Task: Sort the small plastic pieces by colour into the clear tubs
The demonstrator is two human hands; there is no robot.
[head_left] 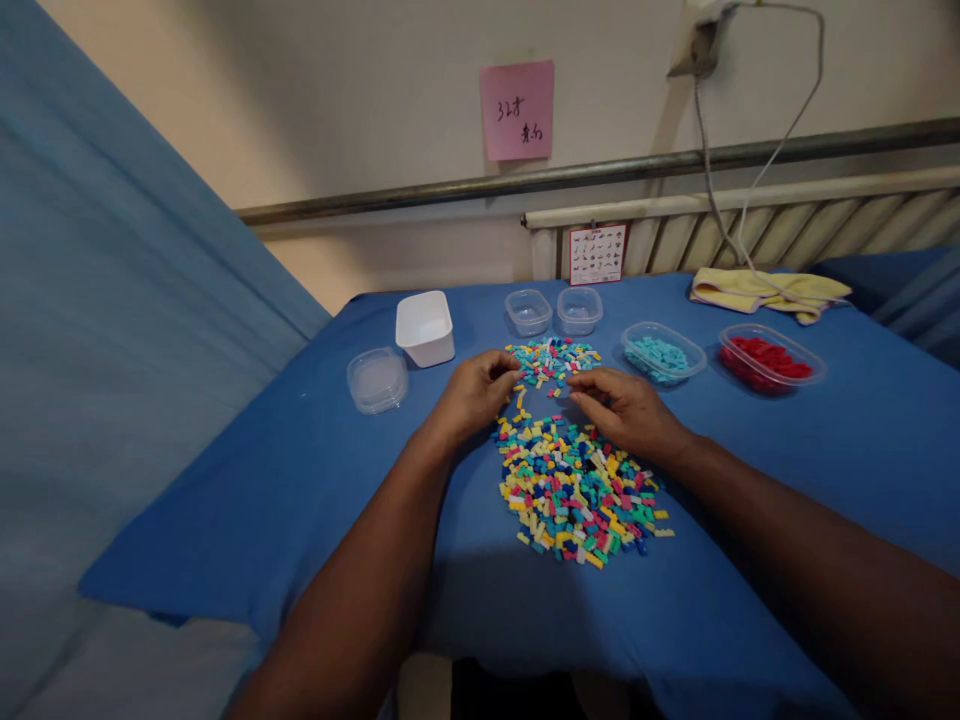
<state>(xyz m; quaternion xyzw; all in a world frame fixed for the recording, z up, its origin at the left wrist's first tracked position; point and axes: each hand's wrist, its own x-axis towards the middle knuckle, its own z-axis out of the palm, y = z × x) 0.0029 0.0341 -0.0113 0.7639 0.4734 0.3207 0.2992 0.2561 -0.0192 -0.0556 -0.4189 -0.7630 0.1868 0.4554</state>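
Small plastic bricks, mixed colours: one spread at centre of frame, past the fingertips; one larger heap at lower centre, below both hands.

Loose bricks, few: between the hands, nearer the right fingertips, which lie just to their right. Long axes varied.

Yellow brick, single: just below the left fingertips, long axis roughly up and down the frame.

Left hand: fingers curled, thumb close to fingertips, at the spread's left edge; whether gripping a brick, cannot tell.

Right hand: thumb and forefinger extended leftward; contents, cannot tell.
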